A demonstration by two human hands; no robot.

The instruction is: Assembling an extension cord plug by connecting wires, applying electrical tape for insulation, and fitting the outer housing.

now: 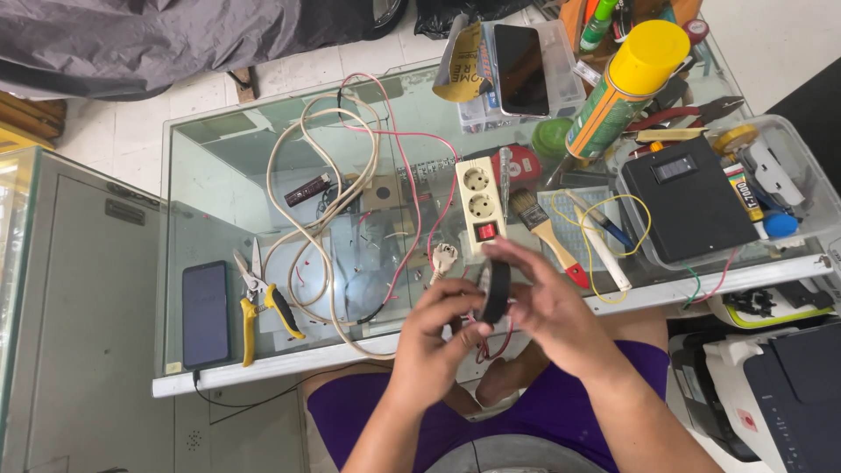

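Note:
A black roll of tape [495, 289] is pinched between both hands above the front edge of the glass table [219, 175]. My left hand [435, 328] grips its lower left side with the fingertips. My right hand [543, 302] holds it from the right, fingers spread over the top. Thin red wires [491, 346] hang below the hands. Just behind the hands lie a cream power strip [479, 206] with a red switch and its plug [443, 259] on a coiled cream cable [302, 201].
On the left lie a dark phone [205, 314] and yellow-handled cutters [263, 302]. A paintbrush [547, 236], a yellow-capped spray can [622, 92], a clear tray with a black box [692, 201] and another phone [520, 68] crowd the right. A printer [780, 385] stands at lower right.

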